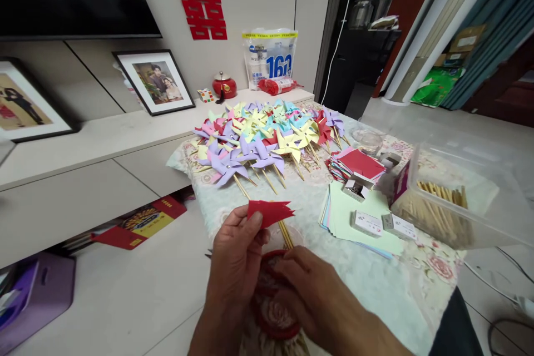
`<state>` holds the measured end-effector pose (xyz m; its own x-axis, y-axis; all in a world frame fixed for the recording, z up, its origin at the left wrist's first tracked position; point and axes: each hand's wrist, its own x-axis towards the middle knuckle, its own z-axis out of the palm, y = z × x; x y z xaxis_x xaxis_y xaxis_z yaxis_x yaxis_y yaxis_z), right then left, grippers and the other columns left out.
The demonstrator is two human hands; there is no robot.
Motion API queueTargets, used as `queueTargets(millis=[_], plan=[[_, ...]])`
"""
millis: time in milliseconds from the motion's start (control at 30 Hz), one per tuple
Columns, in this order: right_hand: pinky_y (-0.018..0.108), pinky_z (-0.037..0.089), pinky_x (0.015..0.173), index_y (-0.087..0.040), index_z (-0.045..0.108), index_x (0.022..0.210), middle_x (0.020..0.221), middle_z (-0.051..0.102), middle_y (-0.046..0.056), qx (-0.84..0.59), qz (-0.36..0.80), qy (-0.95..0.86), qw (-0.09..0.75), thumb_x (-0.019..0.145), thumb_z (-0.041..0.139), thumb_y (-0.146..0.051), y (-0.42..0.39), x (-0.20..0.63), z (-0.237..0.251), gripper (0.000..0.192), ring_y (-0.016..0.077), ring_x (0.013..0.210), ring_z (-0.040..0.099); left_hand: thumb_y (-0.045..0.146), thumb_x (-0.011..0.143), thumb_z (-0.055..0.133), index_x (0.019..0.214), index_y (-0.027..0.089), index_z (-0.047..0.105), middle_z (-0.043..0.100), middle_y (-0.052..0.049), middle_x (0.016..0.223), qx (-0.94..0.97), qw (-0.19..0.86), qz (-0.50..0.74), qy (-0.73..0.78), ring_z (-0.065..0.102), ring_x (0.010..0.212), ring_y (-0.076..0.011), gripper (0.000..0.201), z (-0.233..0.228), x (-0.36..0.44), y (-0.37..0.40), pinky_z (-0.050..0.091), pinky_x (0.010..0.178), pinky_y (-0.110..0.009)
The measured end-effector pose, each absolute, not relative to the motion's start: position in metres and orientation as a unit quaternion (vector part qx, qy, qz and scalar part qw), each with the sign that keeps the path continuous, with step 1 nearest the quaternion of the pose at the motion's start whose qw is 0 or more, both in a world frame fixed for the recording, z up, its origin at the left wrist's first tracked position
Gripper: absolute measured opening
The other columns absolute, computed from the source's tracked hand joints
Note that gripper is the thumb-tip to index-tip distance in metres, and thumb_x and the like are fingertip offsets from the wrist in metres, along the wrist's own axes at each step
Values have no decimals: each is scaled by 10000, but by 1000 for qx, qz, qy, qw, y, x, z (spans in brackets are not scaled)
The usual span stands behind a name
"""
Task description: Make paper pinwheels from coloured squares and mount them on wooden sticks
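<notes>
Between the thumb and fingers of my left hand point(240, 245) is a folded piece of red paper point(271, 213) with a jagged right end. My right hand point(317, 292) is closed over the red handles of the scissors point(278, 334), low over the table's near edge. My left hand hides most of their blades, and a dark tip shows at its left. Beyond the hands lie some thin wooden sticks point(286, 233). Many paper pinwheels point(254, 150) on sticks, in purple, yellow, red and blue, are heaped at the far side of the table.
Right of my hands lie pale green sheets point(337, 214), a pile of red sheets point(361, 164) and small white boxes point(366, 223). A clear plastic bin point(434, 222) holds wooden sticks. A long white cabinet point(142, 133) carries framed photos and a red jar point(224, 88).
</notes>
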<state>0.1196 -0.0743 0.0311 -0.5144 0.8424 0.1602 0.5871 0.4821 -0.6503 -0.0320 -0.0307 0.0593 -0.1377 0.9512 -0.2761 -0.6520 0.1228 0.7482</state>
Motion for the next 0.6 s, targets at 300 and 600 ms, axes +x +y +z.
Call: queueTargets(millis=[300, 600], plan=[[403, 558, 855, -120, 616, 1239, 1138, 693, 155, -472, 156, -857, 137, 760, 597, -3, -112, 105, 18, 494, 306, 994, 657, 228, 540, 935, 726, 146, 734, 708, -14, 714, 189, 688, 562, 418, 483, 442, -37, 286, 43, -73, -90, 409, 415, -151], [362, 589, 912, -278, 525, 1410, 1308, 670, 95, -481, 280, -817, 149, 732, 610, -36, -150, 159, 61, 725, 303, 1105, 684, 212, 607, 910, 719, 146, 727, 717, -29, 685, 208, 721, 542, 378, 629, 562, -103, 224, 34, -79, -100, 508, 524, -179]])
